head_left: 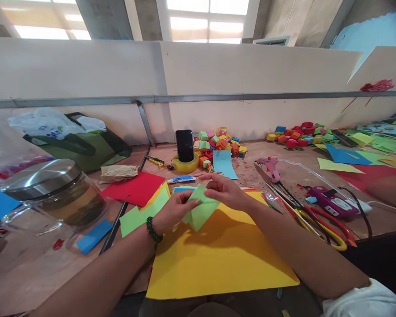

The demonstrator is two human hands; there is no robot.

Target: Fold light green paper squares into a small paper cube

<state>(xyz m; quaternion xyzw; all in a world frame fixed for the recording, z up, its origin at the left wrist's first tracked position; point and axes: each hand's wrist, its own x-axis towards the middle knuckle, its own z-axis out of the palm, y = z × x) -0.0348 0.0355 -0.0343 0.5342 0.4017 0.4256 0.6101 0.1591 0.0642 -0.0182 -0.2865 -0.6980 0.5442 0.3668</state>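
Glass mug (86,203) on the bench (23,268), steel lid (41,178) on, dark contents inside; behind it, white plastic (49,124) fills the green bag (89,152). Pale green and creased, my paper (203,209) is above the yellow sheet (227,268). My left hand (174,211) pinches it; my right hand (227,192) curves over its top, thumb touching.

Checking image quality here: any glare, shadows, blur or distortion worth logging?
Head view: the windows are largely blown out; in the head view, a shadow darkens the yellow sheet beneath the left hand and right hand; also in the head view, the co-worker's arm at the right edge looks blurred, and the glass jug leans, probably from wide-angle stretch.
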